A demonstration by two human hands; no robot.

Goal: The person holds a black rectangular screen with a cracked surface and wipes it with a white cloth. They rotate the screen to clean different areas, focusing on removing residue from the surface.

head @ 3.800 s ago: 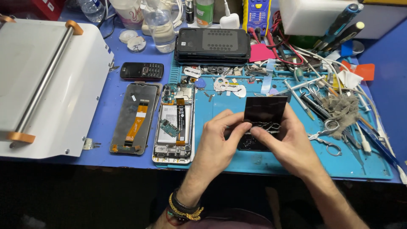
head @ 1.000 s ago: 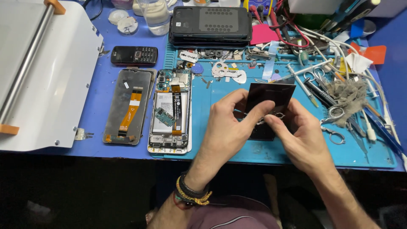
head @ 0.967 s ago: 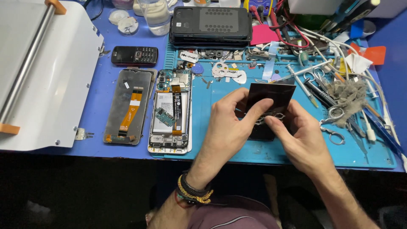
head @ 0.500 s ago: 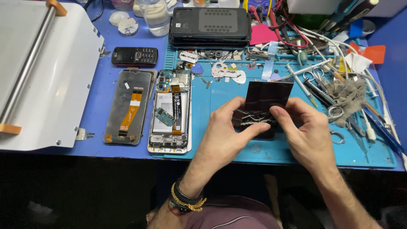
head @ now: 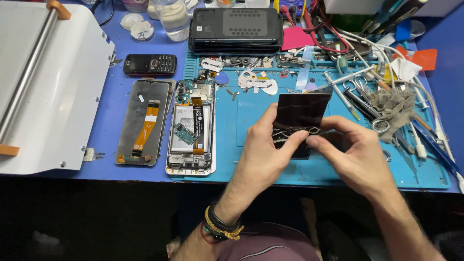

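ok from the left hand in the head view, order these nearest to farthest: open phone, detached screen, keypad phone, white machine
1. open phone, just left of the left hand
2. detached screen, one step further left
3. keypad phone, up and left, towards the back
4. white machine, far left edge

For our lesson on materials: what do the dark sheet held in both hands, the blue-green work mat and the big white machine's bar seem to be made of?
Dark sheet: seemingly thin glossy plastic film or foil; it reflects light and its lower edge crumples between the fingers.
Work mat: probably matte rubber or silicone, with moulded compartments.
Bar: apparently brushed metal, grey with a dull sheen, orange end caps.
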